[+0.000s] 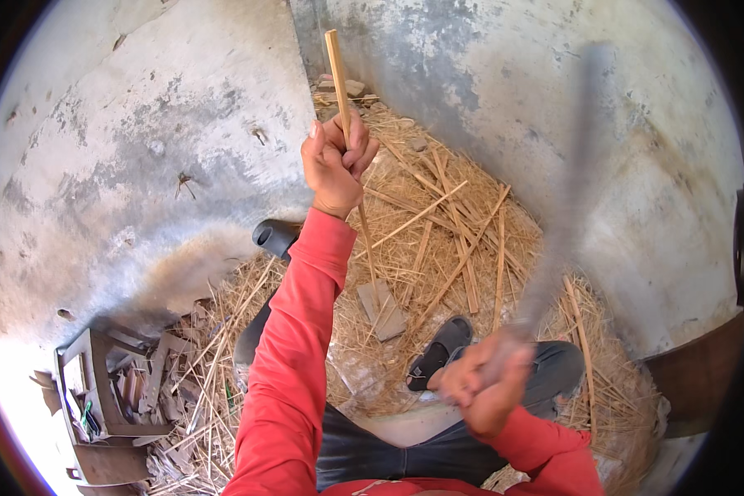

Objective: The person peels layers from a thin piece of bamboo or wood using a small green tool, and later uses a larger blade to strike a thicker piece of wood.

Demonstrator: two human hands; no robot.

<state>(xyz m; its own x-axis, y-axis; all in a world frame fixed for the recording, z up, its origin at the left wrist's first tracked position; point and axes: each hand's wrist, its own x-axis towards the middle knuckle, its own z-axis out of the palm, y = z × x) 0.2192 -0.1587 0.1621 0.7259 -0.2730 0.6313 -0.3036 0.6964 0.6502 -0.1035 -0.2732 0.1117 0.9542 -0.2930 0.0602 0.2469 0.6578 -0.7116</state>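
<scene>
Below the left hand [331, 172], which pinches a stick [336, 66], lies straw [395, 269]; the right hand [489, 382] grips a blurred tool [564, 198].

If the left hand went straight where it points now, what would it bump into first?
Likely the stained grey wall beyond the left hand, the wooden stick it holds touching first; depth is hard to judge.
</scene>
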